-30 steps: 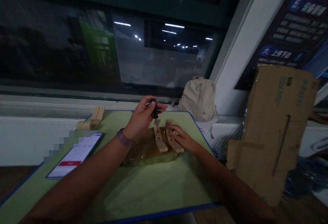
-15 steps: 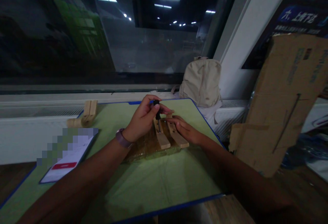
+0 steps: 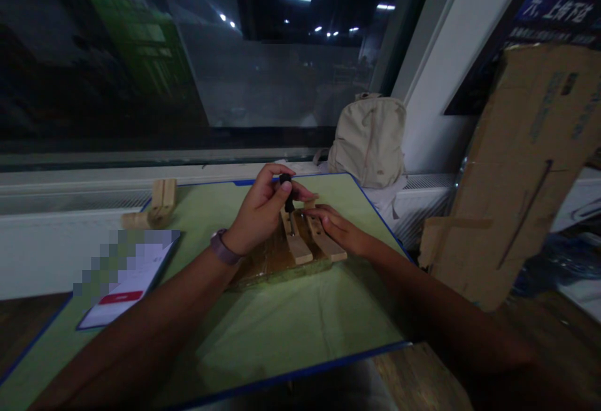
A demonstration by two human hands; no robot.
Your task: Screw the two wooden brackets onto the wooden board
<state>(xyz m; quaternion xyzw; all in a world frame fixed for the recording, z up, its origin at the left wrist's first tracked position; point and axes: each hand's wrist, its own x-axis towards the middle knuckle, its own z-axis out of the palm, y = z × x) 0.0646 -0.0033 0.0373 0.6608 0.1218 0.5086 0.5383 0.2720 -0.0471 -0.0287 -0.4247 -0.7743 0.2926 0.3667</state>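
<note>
My left hand (image 3: 263,210) wears a wrist strap and is closed around the black handle of a screwdriver (image 3: 288,195). The shaft points down, its tip at a hole in a flat wooden piece (image 3: 299,249). To the right lies a second, similar wooden piece (image 3: 330,248). The thumb and fingers of my right hand (image 3: 345,232) hold its far part, hiding some of it. Both pieces rest on a brown, tape-covered board (image 3: 263,264). A small upright wooden part (image 3: 310,202) shows just beyond the fingers.
On the green, blue-edged table (image 3: 300,329), a phone or tablet (image 3: 124,298) lies at left. An assembled wooden part (image 3: 162,201) stands behind it. A beige backpack (image 3: 369,141) leans by the window. Cardboard (image 3: 511,179) stands at right; a wooden stool-like surface (image 3: 422,376) is at the near edge.
The whole scene has shifted slightly upward as my view tilts down. My left hand still holds the screwdriver on the same wooden piece, and my right hand keeps its place.
</note>
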